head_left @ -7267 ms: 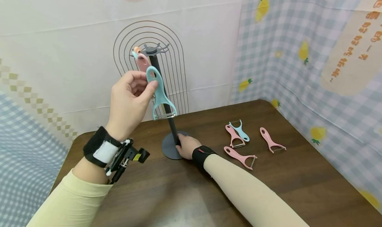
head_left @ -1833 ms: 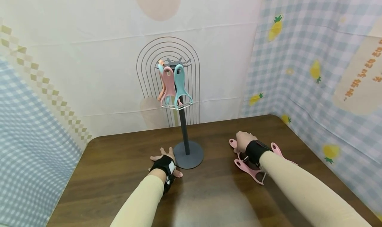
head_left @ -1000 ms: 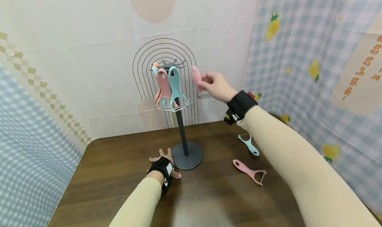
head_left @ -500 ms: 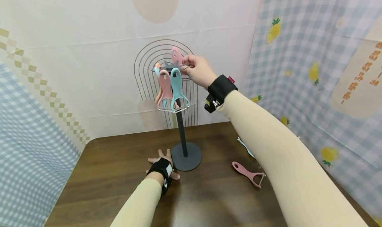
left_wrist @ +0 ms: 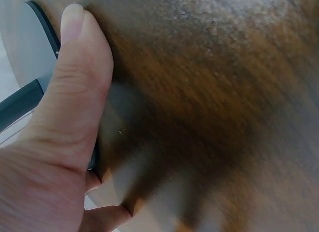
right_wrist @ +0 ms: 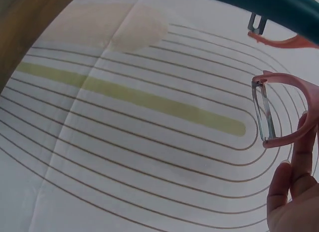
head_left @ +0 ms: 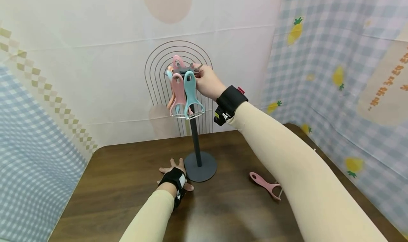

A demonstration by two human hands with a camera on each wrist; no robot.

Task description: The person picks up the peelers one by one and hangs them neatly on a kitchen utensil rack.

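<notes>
Fingers of right hand [head_left: 208,82] pinch pink peeler [right_wrist: 310,97] behind top of grey stand [head_left: 196,139], teal peeler [head_left: 190,90] and second pink peeler [head_left: 178,90] hanging in front. Left hand [left_wrist: 65,127], fingers spread wide, rests on table [head_left: 127,178] beside stand's base [head_left: 207,171]; third pink peeler [head_left: 262,183] lies partly hidden by right sleeve [head_left: 287,153].

Left grip [head_left: 178,166] low, fingers [head_left: 173,162] spread, right grip [head_left: 208,82] high, arm [head_left: 283,146] outstretched

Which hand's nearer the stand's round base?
Left. The left hand rests on the table beside the round base; the right hand is up near the top of the stand.
</notes>
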